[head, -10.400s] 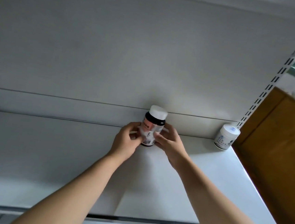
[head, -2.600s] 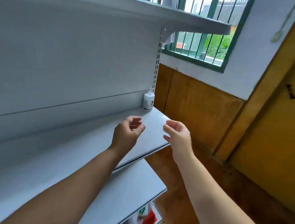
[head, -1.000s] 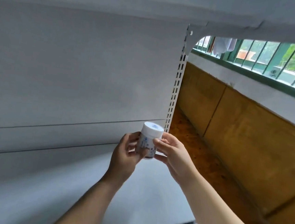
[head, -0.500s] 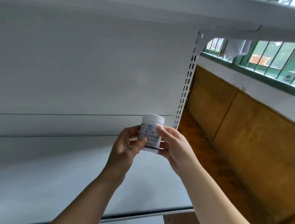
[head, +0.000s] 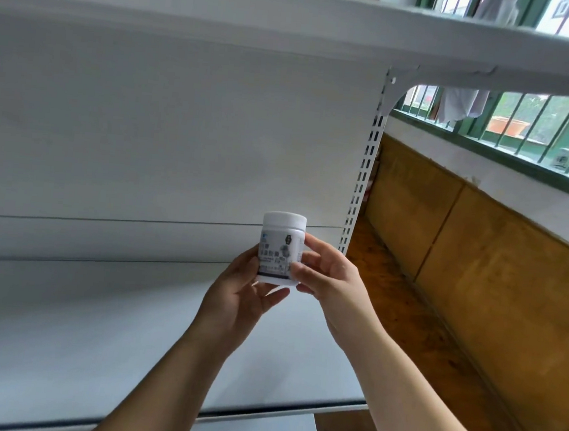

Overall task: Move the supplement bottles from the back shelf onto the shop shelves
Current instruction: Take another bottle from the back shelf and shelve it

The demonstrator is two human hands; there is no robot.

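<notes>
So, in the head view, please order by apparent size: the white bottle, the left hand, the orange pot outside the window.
1. Left hand
2. White bottle, slightly smaller
3. Orange pot, smallest, but far off, so true size is unsure.

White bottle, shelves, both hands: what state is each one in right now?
White bottle: upright, cap on, held in the air above the shelf.
Left hand: grip closed on the bottle's left side and base.
Right hand: grip closed on its right side.
Shelf: bare.
Upper shelf: mounted overhead.
</notes>
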